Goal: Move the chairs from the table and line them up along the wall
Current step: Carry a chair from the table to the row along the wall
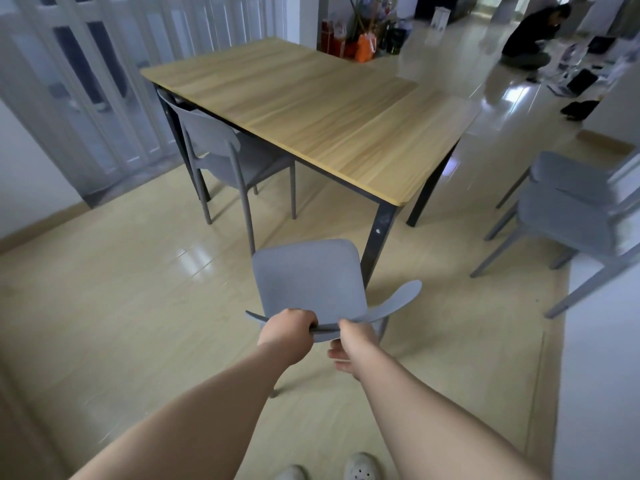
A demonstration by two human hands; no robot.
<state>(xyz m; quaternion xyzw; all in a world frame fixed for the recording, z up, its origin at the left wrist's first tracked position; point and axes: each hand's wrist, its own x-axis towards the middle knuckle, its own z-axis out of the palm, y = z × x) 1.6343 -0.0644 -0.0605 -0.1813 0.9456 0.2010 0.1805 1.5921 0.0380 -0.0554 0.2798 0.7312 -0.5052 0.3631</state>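
Observation:
A grey chair [308,275] stands in front of me, just off the near corner of the wooden table [311,109]. Both hands grip the top edge of its backrest: my left hand [289,332] from above, my right hand [351,346] beside it with fingers under the rim. Another grey chair [221,147] is tucked under the table's left side. Two grey chairs [571,209] stand one behind the other along the white wall at the right.
Folding glass doors fill the back left. The table's black leg [379,240] is close to the held chair's right side. A person crouches on the floor at the far right among scattered items. Bags and flowers stand behind the table. My shoes show at the bottom.

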